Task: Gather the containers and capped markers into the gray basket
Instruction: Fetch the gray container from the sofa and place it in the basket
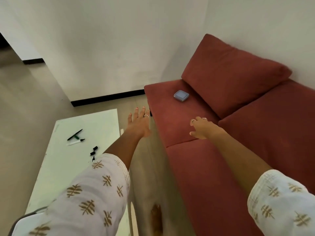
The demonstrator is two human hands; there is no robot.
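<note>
Head view: both hands reach empty toward the container near the sofa's far end, left hand fingers straight, right hand fingers loosely curled, seemingly to collect it.

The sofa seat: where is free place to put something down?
The sofa seat is bare from the gray container near its far end to the near edge. The white table is crowded around the markers.

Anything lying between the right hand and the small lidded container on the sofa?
No. In the head view, only bare red sofa cushion lies between the right hand and the gray-blue lidded container.
</note>
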